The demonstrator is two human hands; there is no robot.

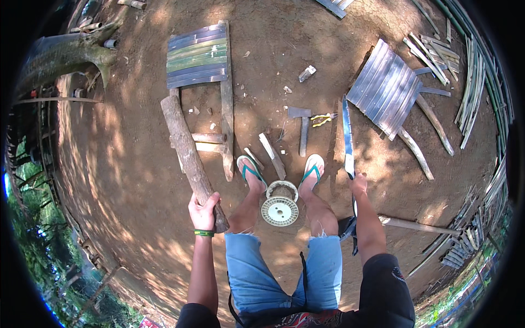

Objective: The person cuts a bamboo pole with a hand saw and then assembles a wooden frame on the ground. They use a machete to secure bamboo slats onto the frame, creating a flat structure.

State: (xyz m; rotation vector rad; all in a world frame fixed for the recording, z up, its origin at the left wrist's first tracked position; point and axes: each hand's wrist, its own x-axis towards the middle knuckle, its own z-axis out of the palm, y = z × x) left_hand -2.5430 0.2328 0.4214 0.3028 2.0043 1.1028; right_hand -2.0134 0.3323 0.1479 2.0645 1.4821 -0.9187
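My left hand (203,210) grips the near end of a long rough log (188,153) that points away over the dirt. A green band sits on that wrist. My right hand (358,183) holds the handle of a long machete (346,134), its blade pointing away from me. I sit with both feet in green flip-flops (250,170) on the ground, and a white plastic spool (280,210) lies between my legs. The log's far end lies beside a partly built panel of flat slats (197,54) nailed to a wooden rail.
A hammer (302,128) and yellow-handled pliers (322,118) lie ahead of my feet on the dirt. A second slat panel (385,90) lies at the right, with loose bamboo strips (432,52) and poles beyond. A tree root (65,54) is at top left.
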